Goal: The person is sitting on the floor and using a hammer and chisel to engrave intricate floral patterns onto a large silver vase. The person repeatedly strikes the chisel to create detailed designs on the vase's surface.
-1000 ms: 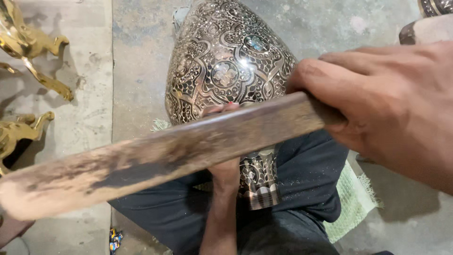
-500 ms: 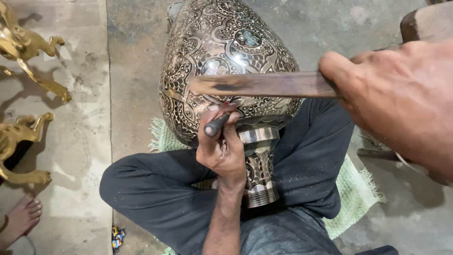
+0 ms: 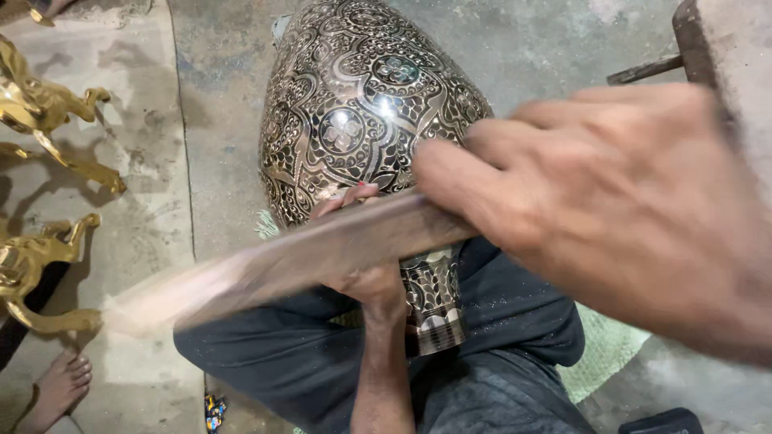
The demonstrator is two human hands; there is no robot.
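We have the vase (image 3: 362,128) lying across our lap, its neck toward us and its body resting out over the concrete floor (image 3: 547,48). Our right hand (image 3: 611,209) is closed around one end of a flat wooden mallet (image 3: 305,261), which crosses the frame toward the lower left and is blurred along its far end. Our left hand (image 3: 362,273) sits against the vase just above the neck, mostly hidden behind the mallet; its fingers appear curled, possibly pinching a small tool, but we cannot tell from this view. Progress, as we judge it: the visible body already carries dense engraved scrollwork and medallions over nearly its whole face, and the neck band (image 3: 434,297) is patterned too, so most of the surface decoration looks complete. What is left seems limited to detail near the shoulder, where the left hand is placed. Brass figures (image 3: 48,112) stand on the floor at left, well apart, beside another person's bare foot (image 3: 60,386).
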